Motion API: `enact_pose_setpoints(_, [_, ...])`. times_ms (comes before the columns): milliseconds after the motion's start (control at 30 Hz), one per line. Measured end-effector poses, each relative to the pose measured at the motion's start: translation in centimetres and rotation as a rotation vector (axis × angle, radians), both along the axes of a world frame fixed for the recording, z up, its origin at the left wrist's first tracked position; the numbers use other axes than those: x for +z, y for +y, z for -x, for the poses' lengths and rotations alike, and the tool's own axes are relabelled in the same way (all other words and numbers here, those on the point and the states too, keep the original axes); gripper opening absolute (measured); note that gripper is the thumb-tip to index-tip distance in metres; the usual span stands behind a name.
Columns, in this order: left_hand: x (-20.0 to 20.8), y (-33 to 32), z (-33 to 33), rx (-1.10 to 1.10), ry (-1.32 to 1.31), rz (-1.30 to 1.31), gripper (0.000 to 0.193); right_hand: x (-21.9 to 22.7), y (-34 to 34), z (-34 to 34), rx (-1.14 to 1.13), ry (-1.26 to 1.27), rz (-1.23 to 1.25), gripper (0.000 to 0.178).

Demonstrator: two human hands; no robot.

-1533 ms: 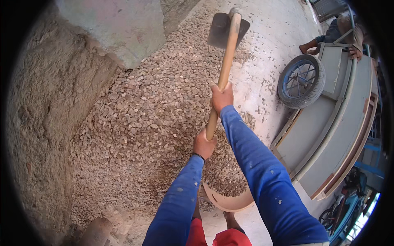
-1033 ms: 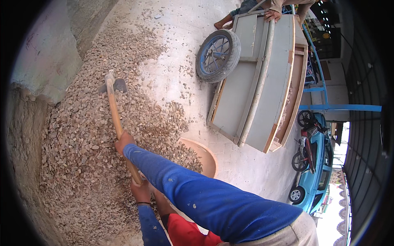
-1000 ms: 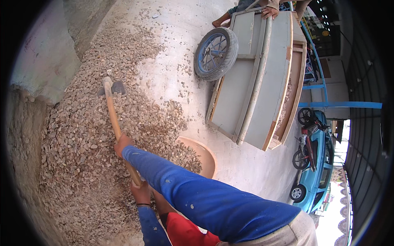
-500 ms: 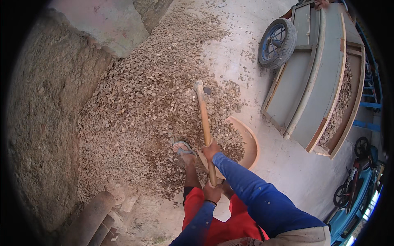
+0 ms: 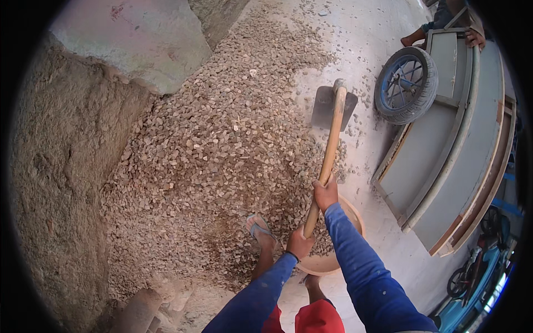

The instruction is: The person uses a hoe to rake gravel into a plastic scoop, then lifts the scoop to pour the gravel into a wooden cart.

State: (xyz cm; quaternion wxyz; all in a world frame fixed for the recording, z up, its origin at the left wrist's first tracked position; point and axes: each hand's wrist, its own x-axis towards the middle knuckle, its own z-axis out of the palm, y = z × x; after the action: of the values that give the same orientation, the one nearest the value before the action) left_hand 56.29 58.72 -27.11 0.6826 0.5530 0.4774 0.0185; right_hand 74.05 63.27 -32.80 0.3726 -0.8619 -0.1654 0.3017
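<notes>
Viewing remotely via head cam, I note: L hand (image 5: 300, 243) closed round the butt end of the hoe (image 5: 332, 147), R hand (image 5: 326, 192) gripping the same handle higher up. Hoe is held out in front; blade (image 5: 322, 111) is at the R edge of the gravel pile (image 5: 211, 161), contact unconfirmed. Basin (image 5: 322, 266), holding gravel, sits below the hands, partly hidden by R hand & sleeve. Risks, my assessment: L foot (image 5: 261, 232), open sandal only, stands on gravel just L of basin; an off-line pull could bring blade onto it. Overlong pull could crack or tip basin. Stones rolling underfoot may cost balance. Bare grip could slip on dusty wood. Cart (image 5: 438, 161) & co-worker's hand (image 5: 474, 39) well apart, far R; only a v. wide swing threatens them.
</notes>
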Motion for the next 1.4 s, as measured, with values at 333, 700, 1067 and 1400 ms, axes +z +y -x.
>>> enact_pose_setpoints(333, [-10.1,30.4,-6.3,-0.011,0.077,-0.179,0.031,-6.4,33.9,-6.4,-0.142,-0.012,0.282,0.052])
enact_pose_setpoints(700, [-0.3,21.1,5.6,0.028,0.294,-0.061,0.037,-4.1,25.5,6.1,0.096,0.008,0.528,0.057])
enact_pose_setpoints(1067, [8.9,-0.4,11.3,0.185,0.411,0.076,0.049,3.2,6.7,15.4,0.438,0.107,0.701,0.054])
enact_pose_setpoints(1400, [15.4,-16.7,8.0,0.189,0.411,0.011,0.039,6.8,-10.6,13.3,0.493,-0.058,0.55,0.052])
